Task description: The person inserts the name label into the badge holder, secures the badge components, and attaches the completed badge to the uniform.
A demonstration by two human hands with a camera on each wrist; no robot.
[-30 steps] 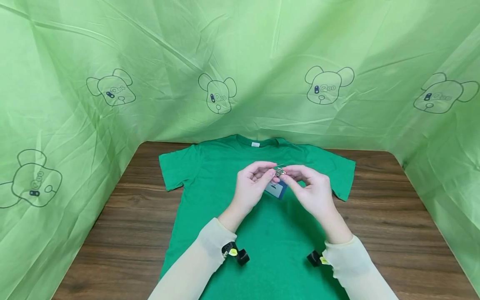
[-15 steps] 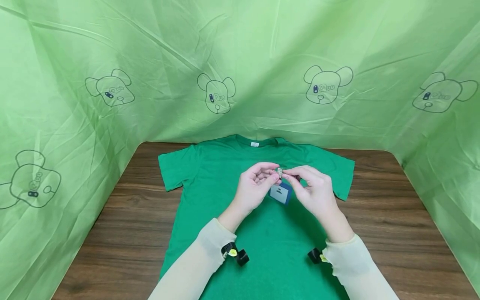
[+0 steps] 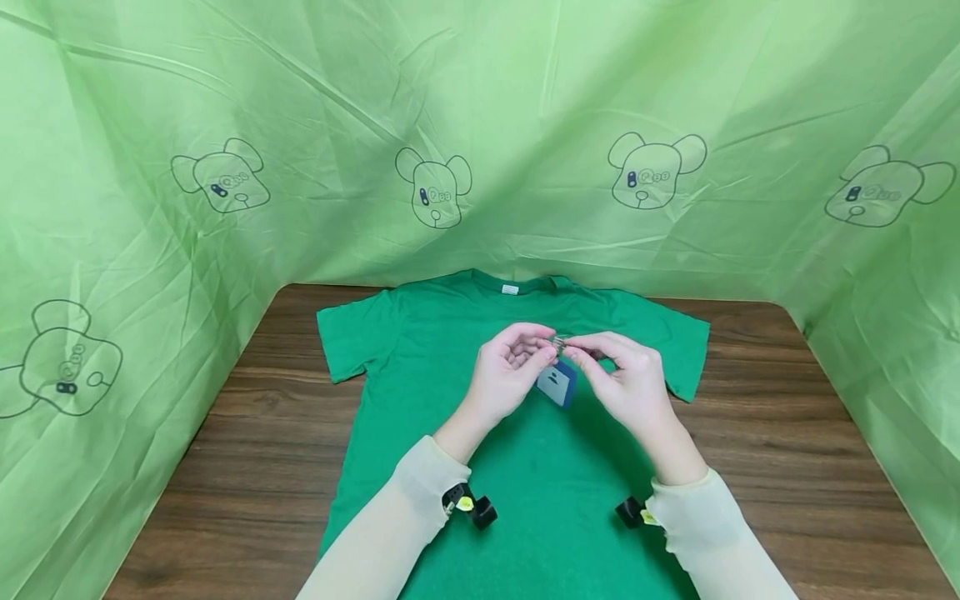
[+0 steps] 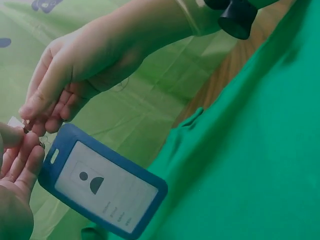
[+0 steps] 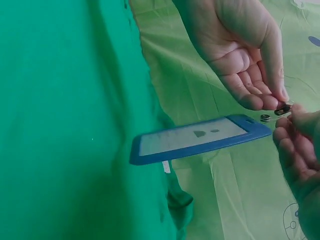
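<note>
Over the chest of a spread green T-shirt point(image 3: 427, 375), both hands meet at a small metal clip point(image 3: 557, 342) point(image 5: 283, 109). My left hand point(image 3: 504, 371) pinches one side of it between thumb and fingertips. From the other side, my right hand point(image 3: 626, 377) pinches it with thumb and forefinger. A blue-framed ID badge holder point(image 3: 556, 385) hangs below the clip, its card with a person icon facing up. Its slot end points toward the fingers in the left wrist view, where the badge holder point(image 4: 110, 182) shows large. Fingertips hide part of the clip.
The shirt lies on a dark wood-grain table point(image 3: 277, 433), collar away from me, with a white neck label point(image 3: 510, 290). Light green cloth walls point(image 3: 525, 100) with bear-head drawings enclose the back and both sides. A small black camera sits at each wrist.
The badge holder has swung and turned slightly beneath the fingers. The clip has been turned between the fingertips, while both hands stay in nearly the same place.
</note>
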